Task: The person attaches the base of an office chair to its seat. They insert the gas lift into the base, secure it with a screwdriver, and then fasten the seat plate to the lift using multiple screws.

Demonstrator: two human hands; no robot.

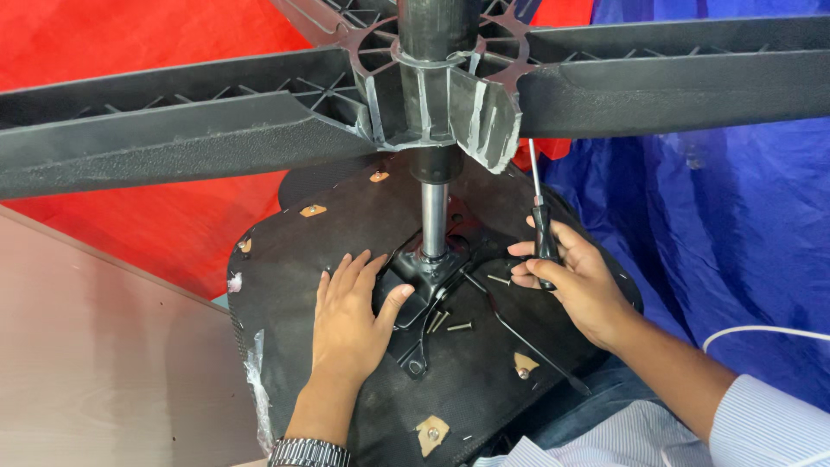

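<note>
Black screwdriver (543, 238) gripped in right hand (577, 281); left hand (350, 320) open, flat on seat underside (285, 346).

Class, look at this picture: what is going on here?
A person works on an upturned office chair. The left hand lies flat on the seat underside, beside the black metal plate around the gas column. The right hand grips a screwdriver, tip pointing up. Loose screws lie on the seat.
</note>
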